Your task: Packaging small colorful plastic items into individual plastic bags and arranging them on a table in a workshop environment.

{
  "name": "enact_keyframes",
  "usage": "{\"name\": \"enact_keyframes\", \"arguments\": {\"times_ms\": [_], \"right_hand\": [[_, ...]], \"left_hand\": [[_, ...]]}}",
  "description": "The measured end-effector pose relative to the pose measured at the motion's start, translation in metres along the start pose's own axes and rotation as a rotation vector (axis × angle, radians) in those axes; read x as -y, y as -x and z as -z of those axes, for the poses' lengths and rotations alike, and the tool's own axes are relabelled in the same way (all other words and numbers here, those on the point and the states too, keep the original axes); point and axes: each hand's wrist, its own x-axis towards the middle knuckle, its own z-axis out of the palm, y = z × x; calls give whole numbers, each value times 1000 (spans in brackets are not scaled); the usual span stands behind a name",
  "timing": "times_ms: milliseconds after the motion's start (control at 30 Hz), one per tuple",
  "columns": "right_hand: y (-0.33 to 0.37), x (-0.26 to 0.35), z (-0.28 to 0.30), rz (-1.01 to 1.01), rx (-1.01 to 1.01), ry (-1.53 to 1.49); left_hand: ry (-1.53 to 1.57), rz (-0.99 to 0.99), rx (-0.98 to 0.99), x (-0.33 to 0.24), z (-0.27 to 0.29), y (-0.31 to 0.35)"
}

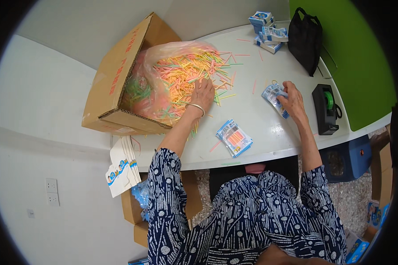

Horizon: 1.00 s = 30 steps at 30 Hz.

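A heap of thin pastel sticks [181,73], pink, yellow, orange and green, spills from a clear plastic bag [157,57] in a tipped cardboard box [115,75]. My left hand [202,93], a bangle at its wrist, rests on the heap's right edge with fingers bent down among the sticks; the tips are partly hidden. On the right, my right hand [292,100] grips a small blue-and-white plastic packet [272,93] between thumb and fingers, just above the table. Between my arms lies another packet [234,138], flat, with orange-pink sticks showing through its window.
A black tape dispenser [326,110] with green tape stands right of my right hand. Behind it are a black bag [304,39] and stacked small boxes [267,33]. Loose sticks lie scattered over the white table [252,62]. Folded white cartons [124,165] stick out at the left edge.
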Motion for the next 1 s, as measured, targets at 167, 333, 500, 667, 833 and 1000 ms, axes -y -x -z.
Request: {"name": "enact_keyframes", "arguments": {"times_ms": [167,333,500,667,833,1000], "right_hand": [[-3,-8,-3,-8,3,-17],[-3,-2,0,-45,25,-64],[-1,19,15,-29,141,-203],[10,45,13,43,71,-393],[19,57,-14,34,206,-709],[21,46,-42,59,479,-366]], "left_hand": [[-18,-20,-15,7,3,-7],[64,-23,60,14,6,-4],[196,167,52,12,8,3],[387,505,-38,39,15,5],[278,471,145,43,11,14],[244,444,268,27,5,22]]}}
